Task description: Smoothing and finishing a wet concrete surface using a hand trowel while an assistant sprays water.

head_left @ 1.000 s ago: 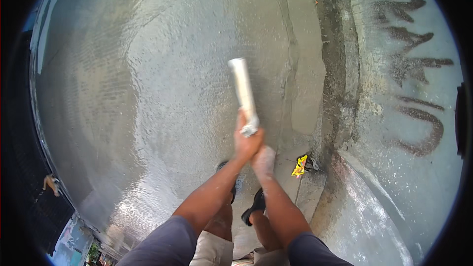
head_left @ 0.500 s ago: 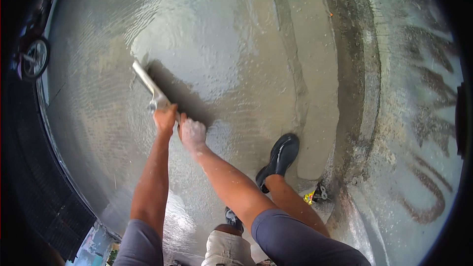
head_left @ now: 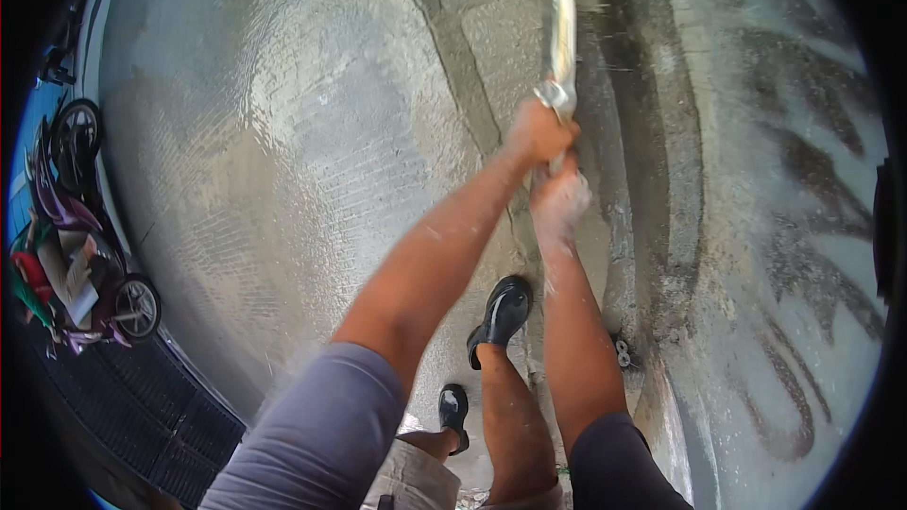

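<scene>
Swung rightward since earlier, your pale tool [head_left: 563, 33] points ahead near the dark ground strip [head_left: 647, 161], its far end blurred. Arms [head_left: 430, 250] outstretched, your left hand [head_left: 542, 132] and, behind it, your right hand [head_left: 561, 200] clamp its mostly hidden handle [head_left: 555, 166].

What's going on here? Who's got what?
A person in black shoes stands on wet concrete, gripping a pale, long-headed tool with both hands. The left hand is nearer the tool's head; the right hand is just behind it. The head points away over the rougher strip to the right; it's blurred, so contact and exact tool type are unclear. A purple motorcycle is at the far left.
</scene>
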`<state>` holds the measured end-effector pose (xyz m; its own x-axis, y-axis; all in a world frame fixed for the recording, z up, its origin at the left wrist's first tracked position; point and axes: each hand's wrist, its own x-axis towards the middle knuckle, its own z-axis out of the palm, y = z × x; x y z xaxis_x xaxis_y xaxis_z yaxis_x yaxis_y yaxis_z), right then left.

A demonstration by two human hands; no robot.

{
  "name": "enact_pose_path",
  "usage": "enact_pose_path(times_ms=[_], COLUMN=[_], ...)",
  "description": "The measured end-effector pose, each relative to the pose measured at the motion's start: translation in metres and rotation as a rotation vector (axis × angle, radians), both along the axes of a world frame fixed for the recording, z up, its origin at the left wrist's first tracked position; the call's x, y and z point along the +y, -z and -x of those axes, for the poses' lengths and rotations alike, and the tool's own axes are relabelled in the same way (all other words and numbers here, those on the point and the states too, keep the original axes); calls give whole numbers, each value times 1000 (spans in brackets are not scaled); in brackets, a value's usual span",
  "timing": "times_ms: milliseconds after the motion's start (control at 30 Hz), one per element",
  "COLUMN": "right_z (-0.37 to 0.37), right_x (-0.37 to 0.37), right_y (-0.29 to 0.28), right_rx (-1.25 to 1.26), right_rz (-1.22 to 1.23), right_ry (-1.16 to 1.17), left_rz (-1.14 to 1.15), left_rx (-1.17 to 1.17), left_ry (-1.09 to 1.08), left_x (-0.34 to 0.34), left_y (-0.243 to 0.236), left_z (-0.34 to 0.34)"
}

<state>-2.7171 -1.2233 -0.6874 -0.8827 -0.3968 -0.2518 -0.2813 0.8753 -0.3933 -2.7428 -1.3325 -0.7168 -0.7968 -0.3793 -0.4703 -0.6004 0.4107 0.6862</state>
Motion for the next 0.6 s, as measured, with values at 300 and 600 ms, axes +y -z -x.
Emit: enact_pose_path(times_ms=[300, 600], right_z=[-61, 58], right_x=[114, 148], right_y=[3, 24], right_rx=[-395, -81], right_rz=[101, -18], right_ry=[-143, 206], left_rz=[-301, -395], left_rx=[70, 139], left_ry=[-736, -91], left_x=[125, 149], left_y=[-36, -1], left_z=[-114, 68])
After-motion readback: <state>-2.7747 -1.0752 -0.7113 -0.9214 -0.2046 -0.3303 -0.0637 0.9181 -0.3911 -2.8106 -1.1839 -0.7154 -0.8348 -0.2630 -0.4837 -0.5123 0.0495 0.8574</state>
